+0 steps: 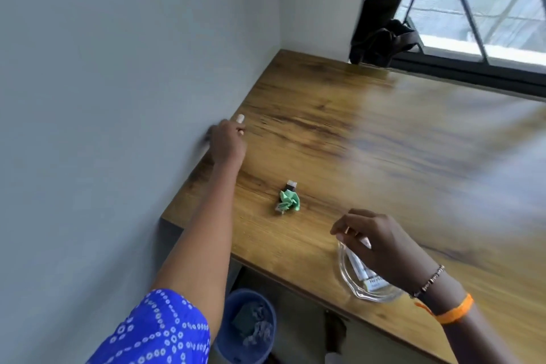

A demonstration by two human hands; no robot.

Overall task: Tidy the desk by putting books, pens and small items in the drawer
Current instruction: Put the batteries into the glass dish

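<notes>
The left hand (227, 142) reaches to the bench's (384, 133) wall edge, fingers curled round a small white item (240, 119) that looks light and easy to pinch. The right hand (381, 242) hovers over a clear glass dish (351, 278), pinching a slim white thing I cannot identify. A crumpled green paper (289, 200) mid-bench looks soft and weightless, best pinched from above; the dish looks fragile and slippery, best held by its rim.

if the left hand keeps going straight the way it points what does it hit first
Probably the small white capsule-shaped object just beyond the left hand, beside the grey wall; blur leaves depth unclear.
</notes>
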